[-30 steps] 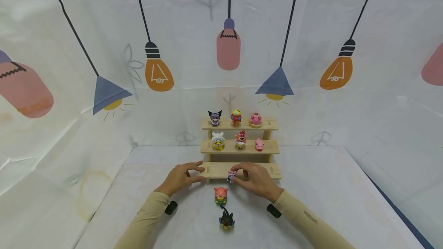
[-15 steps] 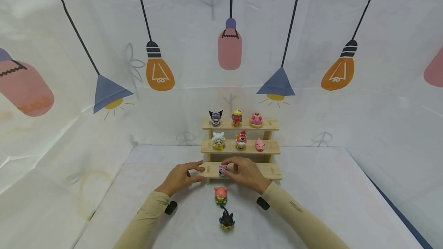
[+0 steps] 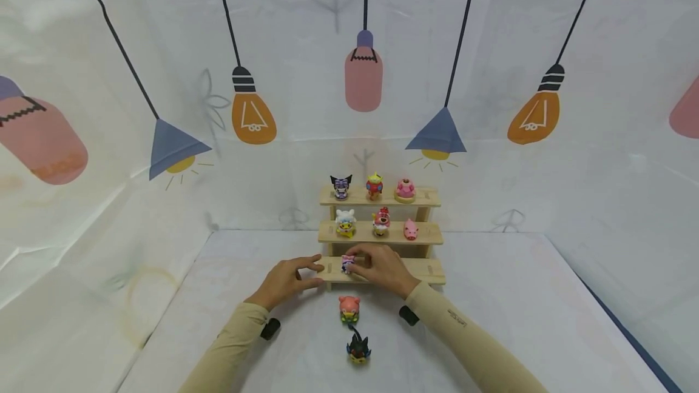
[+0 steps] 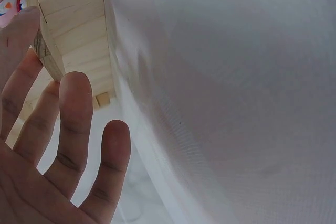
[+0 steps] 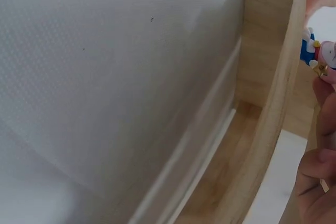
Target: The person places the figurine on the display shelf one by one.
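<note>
A three-tier wooden display stand (image 3: pixel 415 270) rises against the back wall. My left hand (image 3: pixel 286 281) holds the left end of its lowest tier, thumb at the front corner and fingers at the end and back; the left wrist view shows the fingertips against the board's edge. On that tier, near the left end, my right hand (image 3: pixel 379 270) pinches a small pink, white and blue figurine (image 3: pixel 346 264) between thumb and fingers. The figurine (image 5: pixel 315 51) stands upright in the head view, partly covered by the fingers. Its base is right at the board.
Three figurines stand on the top tier, among them a pink one (image 3: pixel 405 189). The middle tier bears three more, including a pink pig (image 3: pixel 411 229). In front of the stand are a pink-headed figurine (image 3: pixel 349 308) and a black one (image 3: pixel 358 350) on the white table (image 3: pixel 491 320).
My right hand has carried the small figurine leftward and slightly back along the lowest tier, from near its middle to its left part. My left hand has stayed at the stand's end.
</note>
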Available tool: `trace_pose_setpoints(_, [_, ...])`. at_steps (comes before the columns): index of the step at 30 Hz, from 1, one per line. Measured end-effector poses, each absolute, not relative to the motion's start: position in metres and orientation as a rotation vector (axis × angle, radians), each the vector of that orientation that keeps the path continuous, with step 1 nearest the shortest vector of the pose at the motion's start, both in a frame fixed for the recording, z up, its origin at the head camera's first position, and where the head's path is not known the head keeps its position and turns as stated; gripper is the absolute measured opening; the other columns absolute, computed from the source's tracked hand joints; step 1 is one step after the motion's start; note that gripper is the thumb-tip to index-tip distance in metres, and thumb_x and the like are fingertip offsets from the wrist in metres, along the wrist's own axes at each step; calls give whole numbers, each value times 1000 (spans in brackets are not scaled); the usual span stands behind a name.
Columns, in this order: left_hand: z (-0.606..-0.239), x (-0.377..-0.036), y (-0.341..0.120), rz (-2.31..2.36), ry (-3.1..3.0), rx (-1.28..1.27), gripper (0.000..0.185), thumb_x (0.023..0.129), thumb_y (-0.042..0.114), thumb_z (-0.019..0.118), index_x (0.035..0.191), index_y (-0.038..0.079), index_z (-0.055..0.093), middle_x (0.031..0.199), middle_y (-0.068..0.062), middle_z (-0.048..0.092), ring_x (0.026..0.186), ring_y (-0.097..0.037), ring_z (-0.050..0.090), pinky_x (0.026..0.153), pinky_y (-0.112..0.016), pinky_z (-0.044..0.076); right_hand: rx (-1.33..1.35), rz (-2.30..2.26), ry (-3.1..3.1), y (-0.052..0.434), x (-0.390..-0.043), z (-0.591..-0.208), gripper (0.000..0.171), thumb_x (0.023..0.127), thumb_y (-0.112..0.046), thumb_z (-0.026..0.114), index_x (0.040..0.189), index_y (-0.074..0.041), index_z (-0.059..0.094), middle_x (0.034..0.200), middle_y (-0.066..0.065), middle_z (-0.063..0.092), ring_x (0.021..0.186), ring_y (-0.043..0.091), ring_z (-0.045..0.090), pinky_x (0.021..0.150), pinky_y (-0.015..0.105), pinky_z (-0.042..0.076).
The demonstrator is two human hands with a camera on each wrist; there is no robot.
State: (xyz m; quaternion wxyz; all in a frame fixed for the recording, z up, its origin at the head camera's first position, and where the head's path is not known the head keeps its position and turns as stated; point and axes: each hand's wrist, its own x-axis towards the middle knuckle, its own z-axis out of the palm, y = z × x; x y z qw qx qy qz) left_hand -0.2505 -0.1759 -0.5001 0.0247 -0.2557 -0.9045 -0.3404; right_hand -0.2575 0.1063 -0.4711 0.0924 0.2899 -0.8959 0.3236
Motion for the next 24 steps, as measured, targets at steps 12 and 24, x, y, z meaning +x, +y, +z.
trace_pose_setpoints(12, [-501,-251,-176,-1068,-2783,-792,33,88,44,78,116,27,76,143,7,59,61,-2,55,58,-24,49,874,965,-2695,104,-261,-475,26,94,-31,76,119,-25,70,112,-12,70,74,3,56,66,24,49])
trace_pose_setpoints(24, [-503,-250,-177,-1070,-2780,-797,34,88,43,78,118,26,76,143,5,59,61,-2,55,58,-24,48,893,957,-2680,104,-260,-479,28,95,-30,75,121,-23,68,117,-10,69,82,3,58,72,26,51])
